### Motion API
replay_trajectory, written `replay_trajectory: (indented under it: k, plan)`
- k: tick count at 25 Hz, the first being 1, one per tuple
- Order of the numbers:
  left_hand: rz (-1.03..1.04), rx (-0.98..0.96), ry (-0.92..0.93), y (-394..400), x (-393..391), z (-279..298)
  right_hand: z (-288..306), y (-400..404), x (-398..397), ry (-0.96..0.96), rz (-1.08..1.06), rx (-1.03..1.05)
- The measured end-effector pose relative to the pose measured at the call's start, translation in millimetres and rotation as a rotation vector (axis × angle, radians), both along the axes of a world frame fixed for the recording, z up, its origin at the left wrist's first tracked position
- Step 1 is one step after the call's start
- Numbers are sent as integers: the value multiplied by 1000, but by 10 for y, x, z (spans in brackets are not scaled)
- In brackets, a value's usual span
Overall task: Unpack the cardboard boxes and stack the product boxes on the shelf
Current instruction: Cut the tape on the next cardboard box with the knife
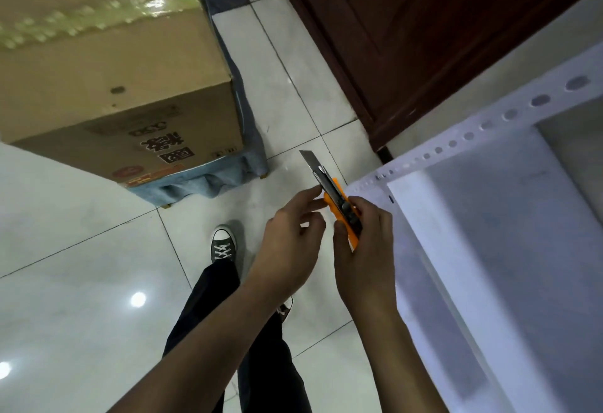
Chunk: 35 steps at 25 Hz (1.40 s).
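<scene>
Orange knife — gripped by right hand, left fingers seemingly touching.

I see the cardboard box cut off at top and left edges; my right hand hides the cutter's lower handle.

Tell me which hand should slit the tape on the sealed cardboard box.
Right. The right hand already grips the orange utility knife, blade extended; the left hand only touches it, free to steady the taped brown cardboard box.
</scene>
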State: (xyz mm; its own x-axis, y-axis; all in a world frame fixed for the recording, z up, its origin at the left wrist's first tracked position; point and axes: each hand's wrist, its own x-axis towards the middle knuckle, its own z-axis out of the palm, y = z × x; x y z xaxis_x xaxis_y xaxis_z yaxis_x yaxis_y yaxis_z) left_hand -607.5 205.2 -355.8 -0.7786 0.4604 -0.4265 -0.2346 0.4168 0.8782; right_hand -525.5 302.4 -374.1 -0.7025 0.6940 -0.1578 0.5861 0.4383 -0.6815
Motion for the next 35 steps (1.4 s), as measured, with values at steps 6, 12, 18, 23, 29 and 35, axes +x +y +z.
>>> replay_trajectory:
  k: [6, 12, 18, 23, 29, 35]
  plan:
    - [153, 33, 15, -354, -396, 121, 148, -266, -550, -20, 137, -25]
    - [319, 73, 22, -744, -850, 202, 250, -584, -1154, 38, 272, -59]
    - [451, 102, 41, -1099, -1333, 253, 277, -885, -1791, 90, 398, -96]
    - [566, 118, 93, -1364, -1745, 272, 300, -1122, -2331, 143, 450, -122]
    - [647, 172, 71, -1623, -2272, 258, 288, -1351, -2948, 143, 526, -131]
    - [684, 121, 48, -1757, -2633, 230, 227, -1455, -3385, 113, 556, -189]
